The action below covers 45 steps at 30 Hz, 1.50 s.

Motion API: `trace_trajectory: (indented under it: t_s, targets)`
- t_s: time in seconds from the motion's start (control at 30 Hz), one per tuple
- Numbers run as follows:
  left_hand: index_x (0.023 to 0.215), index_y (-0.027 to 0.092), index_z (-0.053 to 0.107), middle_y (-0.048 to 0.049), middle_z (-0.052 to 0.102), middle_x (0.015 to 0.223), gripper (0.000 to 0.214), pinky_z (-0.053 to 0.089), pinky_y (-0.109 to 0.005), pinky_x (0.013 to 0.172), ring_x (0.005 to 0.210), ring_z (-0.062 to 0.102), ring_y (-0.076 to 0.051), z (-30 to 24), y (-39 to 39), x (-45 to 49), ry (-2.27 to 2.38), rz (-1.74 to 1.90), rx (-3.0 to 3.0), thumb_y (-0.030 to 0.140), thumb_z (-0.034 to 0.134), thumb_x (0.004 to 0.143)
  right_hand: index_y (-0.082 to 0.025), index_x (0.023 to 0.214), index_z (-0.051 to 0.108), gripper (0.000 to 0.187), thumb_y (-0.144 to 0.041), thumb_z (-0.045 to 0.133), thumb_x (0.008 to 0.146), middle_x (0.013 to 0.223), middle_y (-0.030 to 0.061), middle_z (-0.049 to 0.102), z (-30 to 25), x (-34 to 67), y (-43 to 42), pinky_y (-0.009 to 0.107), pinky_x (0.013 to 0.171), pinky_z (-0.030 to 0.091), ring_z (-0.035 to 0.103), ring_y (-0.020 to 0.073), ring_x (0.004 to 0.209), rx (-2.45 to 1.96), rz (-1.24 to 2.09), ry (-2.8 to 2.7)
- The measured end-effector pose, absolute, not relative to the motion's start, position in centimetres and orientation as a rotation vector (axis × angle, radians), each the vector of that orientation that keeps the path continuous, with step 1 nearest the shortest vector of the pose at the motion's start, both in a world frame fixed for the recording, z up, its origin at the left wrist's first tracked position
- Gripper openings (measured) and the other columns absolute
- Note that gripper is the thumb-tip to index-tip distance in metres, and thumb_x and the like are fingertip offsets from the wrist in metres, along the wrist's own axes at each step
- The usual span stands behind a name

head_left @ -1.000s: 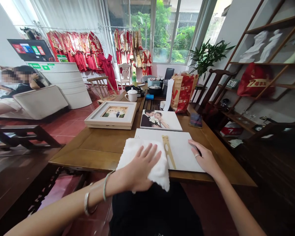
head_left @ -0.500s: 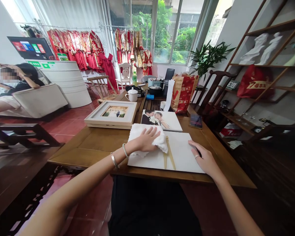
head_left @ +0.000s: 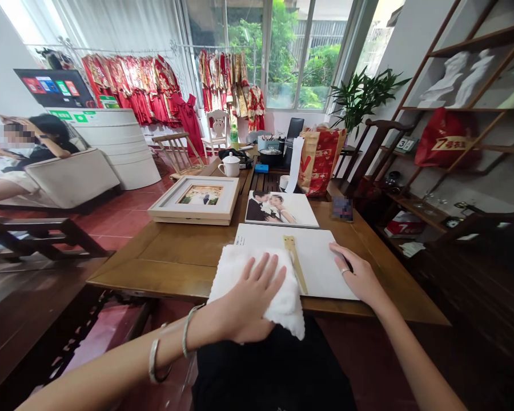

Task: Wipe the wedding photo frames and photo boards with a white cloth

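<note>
My left hand (head_left: 251,297), fingers spread and palm down, lies on a white cloth (head_left: 231,274). The cloth covers the near left part of a flat white panel (head_left: 319,257) and hangs past its front edge. A narrow tan V-shaped piece (head_left: 297,265), dotted at its top, lies on the panel, its left leg hidden by the cloth. My right hand (head_left: 357,274) is closed on the panel's right edge. Something small and dark shows between its fingers; I cannot make out what it is. Small print shows at the panel's far left corner.
On the wooden table (head_left: 154,254) lie a framed picture (head_left: 195,197) and a photo panel (head_left: 280,208) of a couple. Behind them stand a white lidded mug (head_left: 230,165) and a red-and-tan paper bag (head_left: 321,160). A person (head_left: 47,140) sits on a sofa at left.
My left hand has drawn the cloth toward me, from the panel's far left part over its front edge. The print at the far corner is uncovered. My right hand has stayed put.
</note>
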<state>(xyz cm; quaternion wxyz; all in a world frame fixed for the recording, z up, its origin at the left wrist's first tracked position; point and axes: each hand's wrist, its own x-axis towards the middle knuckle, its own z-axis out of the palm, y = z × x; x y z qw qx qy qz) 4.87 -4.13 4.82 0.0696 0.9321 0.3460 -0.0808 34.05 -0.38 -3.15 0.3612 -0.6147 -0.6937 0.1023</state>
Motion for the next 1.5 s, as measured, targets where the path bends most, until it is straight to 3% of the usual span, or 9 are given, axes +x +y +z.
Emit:
trace_trajectory:
  t_s: [0.33,0.67,0.93,1.1,1.23,1.5]
  targets:
    - [0.145,0.009,0.016,-0.0170,0.015,0.152,0.062,0.013,-0.048,0.110,0.140,0.008,-0.030,3.3,4.9,6.7,1.112,0.015,2.806,0.037,0.033,0.092,-0.022,0.122,0.057,0.037,-0.027,0.043,0.088,0.131,0.0082,0.057,-3.5,34.2,-0.1,0.044,0.106,0.036,0.051,0.0237,0.123,-1.558,0.240,-1.809]
    - [0.133,0.013,0.038,-0.0143,0.044,0.135,0.050,0.028,-0.047,0.103,0.127,0.035,-0.031,2.9,7.4,9.4,1.094,0.117,2.921,0.038,0.037,0.089,-0.022,0.122,0.057,0.037,-0.028,0.042,0.088,0.130,0.0082,0.058,-3.3,32.4,-0.5,0.043,0.105,0.039,0.051,0.0241,0.123,-1.582,0.245,-1.809]
    - [0.137,0.000,0.028,-0.0284,0.025,0.144,0.080,0.019,-0.059,0.104,0.134,0.019,-0.043,2.7,-0.5,10.1,1.003,0.026,3.158,0.040,0.055,0.073,-0.023,0.120,0.059,0.037,-0.027,0.044,0.086,0.128,0.0079,0.059,-3.7,32.7,-0.2,0.043,0.103,0.041,0.053,0.0238,0.121,-1.551,0.223,-1.810]
    - [0.140,0.001,0.024,-0.0271,0.022,0.146,0.087,0.020,-0.058,0.104,0.135,0.016,-0.043,2.3,-5.6,10.4,0.865,0.054,3.212,0.050,0.052,0.073,-0.022,0.118,0.060,0.036,-0.028,0.043,0.086,0.127,0.0091,0.060,-4.0,33.2,0.0,0.043,0.103,0.041,0.053,0.0227,0.121,-1.538,0.227,-1.797]
    - [0.138,0.000,0.028,-0.0283,0.027,0.144,0.082,0.026,-0.058,0.101,0.132,0.023,-0.043,2.4,-4.2,11.5,0.869,0.034,3.171,0.047,0.052,0.075,-0.017,0.119,0.059,0.039,-0.029,0.041,0.087,0.128,0.0127,0.058,-4.1,33.6,0.2,0.043,0.104,0.040,0.052,0.0234,0.122,-1.545,0.253,-1.812]
    - [0.137,-0.001,0.031,-0.0293,0.030,0.142,0.076,0.027,-0.058,0.098,0.130,0.028,-0.043,2.8,3.6,14.8,1.181,-0.031,3.143,0.040,0.053,0.078,-0.021,0.121,0.058,0.038,-0.028,0.042,0.087,0.128,0.0090,0.060,-3.8,33.1,0.1,0.041,0.102,0.041,0.054,0.0241,0.120,-1.519,0.239,-1.817]
